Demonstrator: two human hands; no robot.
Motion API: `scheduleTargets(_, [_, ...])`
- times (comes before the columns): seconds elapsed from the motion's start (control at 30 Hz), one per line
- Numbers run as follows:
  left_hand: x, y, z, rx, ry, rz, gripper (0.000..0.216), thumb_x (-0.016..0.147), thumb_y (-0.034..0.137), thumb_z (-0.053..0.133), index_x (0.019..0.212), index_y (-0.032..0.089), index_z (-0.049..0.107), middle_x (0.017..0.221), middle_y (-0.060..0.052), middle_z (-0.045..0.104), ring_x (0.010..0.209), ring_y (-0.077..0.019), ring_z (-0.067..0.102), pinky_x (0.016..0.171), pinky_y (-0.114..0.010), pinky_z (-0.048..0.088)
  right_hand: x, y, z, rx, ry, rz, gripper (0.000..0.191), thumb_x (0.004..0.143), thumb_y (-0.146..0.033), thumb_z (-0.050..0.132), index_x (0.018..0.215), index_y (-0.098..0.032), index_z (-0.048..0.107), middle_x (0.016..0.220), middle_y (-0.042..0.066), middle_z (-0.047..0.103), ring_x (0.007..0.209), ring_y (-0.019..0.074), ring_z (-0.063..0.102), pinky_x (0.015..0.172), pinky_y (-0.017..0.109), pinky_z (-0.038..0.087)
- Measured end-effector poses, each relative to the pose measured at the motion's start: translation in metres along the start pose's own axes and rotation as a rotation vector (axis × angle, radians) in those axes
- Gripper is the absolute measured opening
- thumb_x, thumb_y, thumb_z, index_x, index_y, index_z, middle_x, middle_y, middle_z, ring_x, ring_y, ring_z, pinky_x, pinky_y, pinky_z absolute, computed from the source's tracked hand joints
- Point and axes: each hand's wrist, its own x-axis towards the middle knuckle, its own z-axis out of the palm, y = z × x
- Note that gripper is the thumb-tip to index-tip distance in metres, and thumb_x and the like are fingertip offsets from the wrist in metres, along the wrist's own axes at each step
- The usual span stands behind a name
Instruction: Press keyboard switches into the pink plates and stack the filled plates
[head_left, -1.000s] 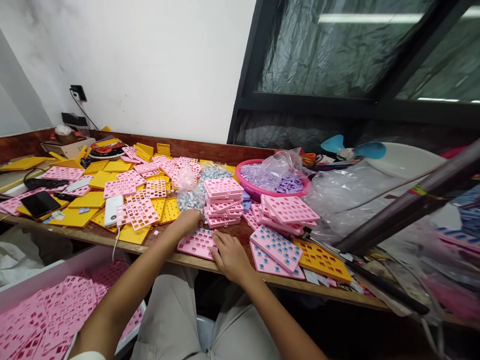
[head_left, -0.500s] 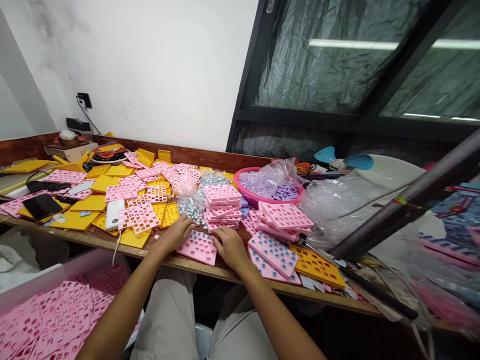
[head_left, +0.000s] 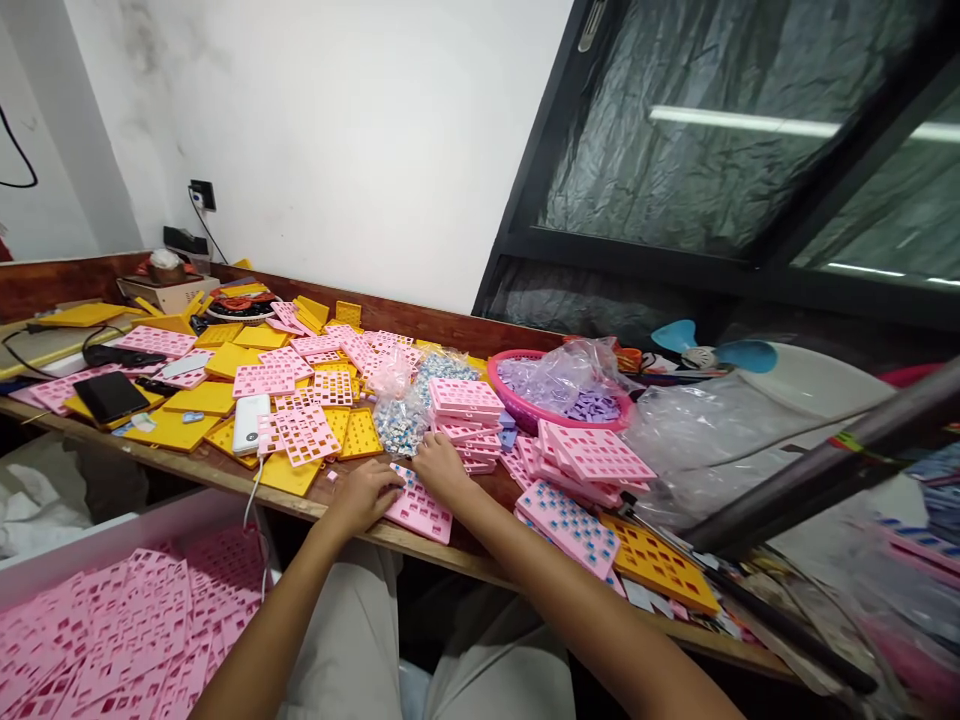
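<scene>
A pink panel with rows of square recesses (head_left: 421,510) lies at the table's front edge, small blue pieces in its upper rows. My left hand (head_left: 366,496) is closed at the panel's left side, its bent fingers over the edge. Beyond the panel, my right hand (head_left: 442,466) has its fingers drawn together and pointing down at the near edge of a pile of small blue and white pieces (head_left: 401,425). Its fingertips are partly hidden, and whether a piece is between them does not show. Just behind that hand rises a stack of pink panels (head_left: 466,398).
To the right are panels filled with blue pieces (head_left: 571,525), a yellow panel (head_left: 660,562) and a slanting dark pole (head_left: 795,470). A pink basket (head_left: 517,400) holds purple pieces. Yellow panels (head_left: 199,400), a phone (head_left: 111,397) and a white power bank (head_left: 250,424) lie left.
My right hand has left the panel's right side and moved forward to the pile. My left hand has shifted down along the panel's left side. The view has tilted and shifted left.
</scene>
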Motion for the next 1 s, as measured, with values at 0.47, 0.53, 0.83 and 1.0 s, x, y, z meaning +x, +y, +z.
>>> scheduleTargets(0.47, [0.004,0.001,0.003,0.097,0.010,0.038,0.018,0.096,0.026,0.056,0.099,0.023,0.074,0.099,-0.005,0.070,0.100,-0.0202,0.061,0.086,-0.031,0.048,-0.003,0.015,-0.033,0.035,-0.073,-0.040,0.020,0.096,-0.019,0.055,0.097,-0.015,0.074,0.102,0.014,0.072,0.101,0.0250,0.059,0.088,0.035,0.037])
scheduleTargets(0.53, [0.004,0.001,0.003,0.106,0.013,0.046,0.018,0.096,0.024,0.055,0.099,0.023,0.073,0.099,-0.005,0.070,0.097,-0.0198,0.061,0.086,-0.031,0.048,-0.018,0.013,-0.039,0.070,-0.045,-0.003,0.020,0.097,-0.020,0.053,0.097,-0.016,0.074,0.102,0.013,0.071,0.100,0.0243,0.059,0.089,0.035,0.036])
scheduleTargets(0.83, [0.002,0.004,0.012,0.313,0.026,0.077,0.016,0.096,0.025,0.057,0.096,0.022,0.072,0.092,-0.005,0.071,0.090,-0.0210,0.059,0.085,-0.035,0.045,-0.079,-0.008,-0.014,0.521,0.014,0.162,0.015,0.095,-0.023,0.059,0.096,-0.019,0.074,0.097,0.007,0.070,0.096,0.0199,0.061,0.085,0.028,0.041])
scheduleTargets(1.0, [0.001,0.011,0.012,0.372,0.043,0.007,0.018,0.097,0.028,0.056,0.095,0.024,0.074,0.102,-0.005,0.069,0.096,-0.0213,0.057,0.085,-0.034,0.045,-0.085,-0.006,-0.002,0.683,0.112,0.262,0.011,0.092,-0.026,0.066,0.097,-0.019,0.073,0.098,0.006,0.070,0.094,0.0186,0.063,0.084,0.027,0.044])
